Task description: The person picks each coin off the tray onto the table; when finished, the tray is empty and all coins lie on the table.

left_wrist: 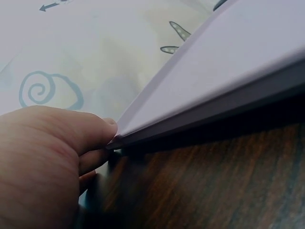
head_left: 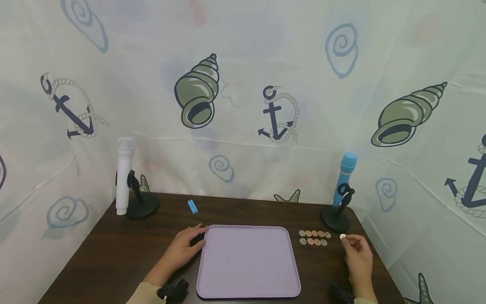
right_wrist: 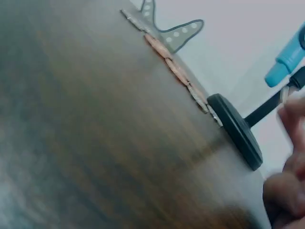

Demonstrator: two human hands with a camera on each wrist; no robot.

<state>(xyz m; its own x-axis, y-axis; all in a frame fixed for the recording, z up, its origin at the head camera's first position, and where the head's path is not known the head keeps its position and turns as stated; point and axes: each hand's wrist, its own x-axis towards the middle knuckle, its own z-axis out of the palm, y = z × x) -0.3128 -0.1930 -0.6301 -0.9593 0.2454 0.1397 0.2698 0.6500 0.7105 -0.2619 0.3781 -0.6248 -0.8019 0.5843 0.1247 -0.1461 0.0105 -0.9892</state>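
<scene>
Fingertips of the right hand (head_left: 358, 253) are pinched round a single silver coin (head_left: 343, 237), which is held just above the dark wooden table (head_left: 114, 257) to the right of the tray; in the right wrist view the hand is blurred and only the edge of the coin can be made out. The pinch is best kept light and near the rim, so that the coin is not dropped while it is carried. The left hand (head_left: 186, 249) is laid at the tray's left edge, with a fingertip pressed against the rim, as the left wrist view shows; nothing is grasped by it, and the tray is merely steadied. The lilac tray (head_left: 212, 291) is lying flat between the two hands. Just beyond the held coin, two short rows of coins (head_left: 314, 237) are set out beside the tray's far right corner, silver and copper mixed, and care is needed so that they are not disturbed. Farther back, a blue microphone on a black stand (head_left: 343, 185), a small blue brick (head_left: 192, 206) and a white microphone (head_left: 124, 175) are stood near the curtain.
</scene>
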